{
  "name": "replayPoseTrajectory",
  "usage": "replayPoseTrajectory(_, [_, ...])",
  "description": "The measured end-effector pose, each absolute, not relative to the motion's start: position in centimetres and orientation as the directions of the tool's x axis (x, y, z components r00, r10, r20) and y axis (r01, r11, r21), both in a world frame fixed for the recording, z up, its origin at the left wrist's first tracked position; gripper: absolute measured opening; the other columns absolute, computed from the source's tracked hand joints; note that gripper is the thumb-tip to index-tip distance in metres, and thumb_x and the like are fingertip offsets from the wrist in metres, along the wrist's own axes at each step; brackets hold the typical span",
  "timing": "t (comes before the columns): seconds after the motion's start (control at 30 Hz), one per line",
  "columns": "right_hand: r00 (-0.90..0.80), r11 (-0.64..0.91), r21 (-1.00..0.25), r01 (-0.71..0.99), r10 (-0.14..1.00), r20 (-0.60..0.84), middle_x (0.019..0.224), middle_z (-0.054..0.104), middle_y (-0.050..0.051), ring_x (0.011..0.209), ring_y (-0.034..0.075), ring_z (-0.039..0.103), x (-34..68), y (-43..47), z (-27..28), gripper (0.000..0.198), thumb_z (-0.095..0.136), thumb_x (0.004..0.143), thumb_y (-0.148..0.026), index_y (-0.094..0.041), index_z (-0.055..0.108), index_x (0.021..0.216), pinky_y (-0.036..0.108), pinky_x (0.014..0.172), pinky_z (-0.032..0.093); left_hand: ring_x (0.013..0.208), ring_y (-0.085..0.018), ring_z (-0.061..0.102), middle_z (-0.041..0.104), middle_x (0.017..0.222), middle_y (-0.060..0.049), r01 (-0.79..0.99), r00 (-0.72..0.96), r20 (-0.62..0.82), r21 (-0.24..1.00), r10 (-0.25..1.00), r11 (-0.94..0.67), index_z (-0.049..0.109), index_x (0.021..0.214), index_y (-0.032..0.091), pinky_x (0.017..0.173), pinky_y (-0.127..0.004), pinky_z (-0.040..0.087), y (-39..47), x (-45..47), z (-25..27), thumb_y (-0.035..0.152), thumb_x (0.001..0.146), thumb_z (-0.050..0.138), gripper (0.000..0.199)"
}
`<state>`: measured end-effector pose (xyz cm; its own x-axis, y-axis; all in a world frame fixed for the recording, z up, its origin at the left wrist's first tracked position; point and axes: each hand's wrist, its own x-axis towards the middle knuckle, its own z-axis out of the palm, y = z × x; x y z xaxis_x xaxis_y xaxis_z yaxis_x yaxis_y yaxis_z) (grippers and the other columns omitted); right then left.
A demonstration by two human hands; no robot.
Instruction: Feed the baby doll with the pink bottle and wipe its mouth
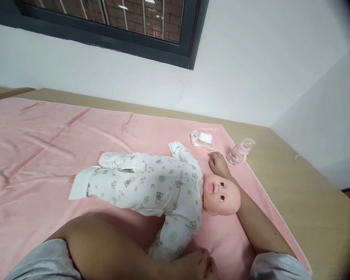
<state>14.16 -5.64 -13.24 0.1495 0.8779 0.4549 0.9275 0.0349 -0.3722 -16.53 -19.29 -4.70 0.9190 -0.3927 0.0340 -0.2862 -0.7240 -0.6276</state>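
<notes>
A baby doll (221,194) lies on its back in a white bodysuit (151,179) with a green and pink animal print, its head to the right. My right forearm passes beside and partly behind the doll's head. Beyond it, my right hand (218,164) rests on the pink sheet (61,136), fingers extended and slightly bent. Close to the bottom edge, my left hand (200,265) is closed, its fingers curled, beside the doll's near sleeve (175,237). Whatever it may hold is hidden. My left forearm crosses in front of the doll's body.
A small clear baby bottle (239,151) with a pink collar stands right of my right hand. Behind the hand sits an opened wipes packet (202,139). The wooden tabletop (297,186) shows past the sheet's right edge. A white wall (236,77) and dark-framed window (163,54) rise behind.
</notes>
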Motion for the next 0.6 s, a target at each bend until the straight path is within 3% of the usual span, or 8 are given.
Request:
replayPoseTrajectory(0.1, [0.139,0.043,-0.369,0.928,0.881,0.452,0.11,0.062,0.016,0.103,0.03,0.056,14.2,-5.6,-13.2,0.03,0.042,0.088,-0.021,-0.014,0.063,0.108,0.05,0.096,0.048,0.051,-0.01,0.045,0.056,0.075,0.0,-0.393,0.873,-0.028,-0.633,-0.488,-0.667,0.067,0.085,0.017,0.051,-0.023,0.038,-19.1,-16.4,-4.1,0.017,0.087,0.06,0.007])
replayPoseTrajectory(0.17, [0.135,0.045,-0.365,0.93,0.882,0.451,0.11,0.062,0.016,0.102,0.03,0.056,14.2,-5.6,-13.2,0.029,0.043,0.088,-0.021,-0.015,0.064,0.108,0.05,0.096,0.048,0.053,-0.01,0.048,0.057,0.073,0.001,-0.39,0.861,0.014,-0.627,-0.509,-0.675,0.067,0.082,0.016,0.052,-0.023,0.039,-19.1,-16.4,-4.0,0.016,0.086,0.062,0.007])
replayPoseTrajectory(0.6, [0.13,0.052,-0.372,0.927,0.884,0.449,0.111,0.062,0.016,0.104,0.03,0.055,14.2,-5.7,-13.1,0.03,0.043,0.088,-0.021,-0.015,0.063,0.108,0.05,0.098,0.047,0.062,-0.01,0.059,0.064,0.079,0.001,-0.324,0.884,0.144,-0.496,-0.444,-0.806,0.07,0.088,0.016,0.06,-0.022,0.048,-19.7,-16.2,-7.6,0.011,0.084,0.064,0.009])
